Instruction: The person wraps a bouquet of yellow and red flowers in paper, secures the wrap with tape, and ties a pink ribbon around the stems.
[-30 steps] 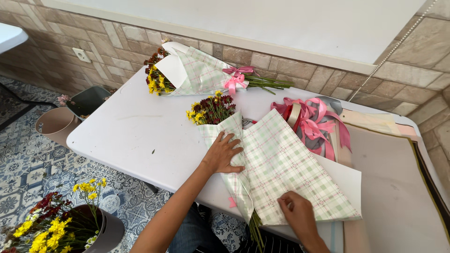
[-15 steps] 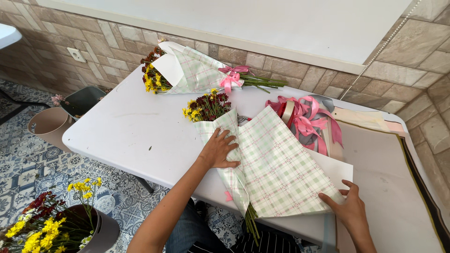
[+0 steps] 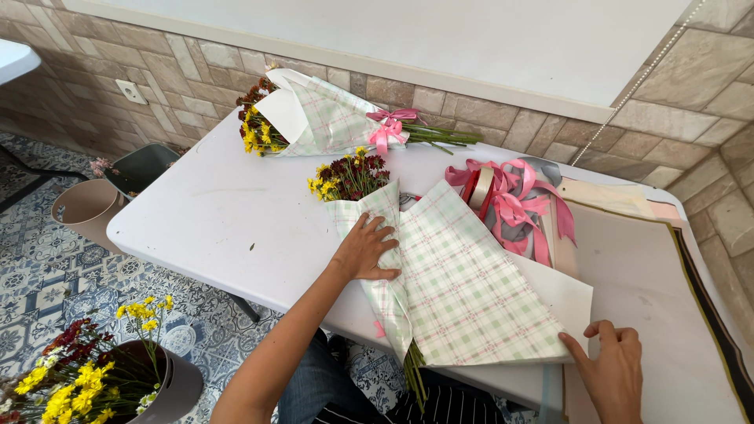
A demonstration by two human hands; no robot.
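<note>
A bunch of yellow and dark red flowers (image 3: pixel 350 175) lies on a sheet of green and pink plaid wrapping paper (image 3: pixel 471 286) on the white table (image 3: pixel 228 228). My left hand (image 3: pixel 365 250) presses flat on the paper's folded left flap, over the stems. My right hand (image 3: pixel 611 369) touches the paper's lower right corner with its fingers spread. The stem ends (image 3: pixel 414 377) stick out past the table's near edge.
A finished wrapped bouquet with a pink bow (image 3: pixel 330 119) lies at the table's far side. Pink ribbon (image 3: pixel 510 200) sits to the right, beside stacked paper sheets (image 3: pixel 652 267). Buckets (image 3: pixel 86 208) stand on the tiled floor at left, and a pot of flowers (image 3: pixel 102 377) below.
My right hand has slid right along the paper's lower edge to its corner. The plaid sheet now lies spread wider to the right. My left hand stays pressed on the fold.
</note>
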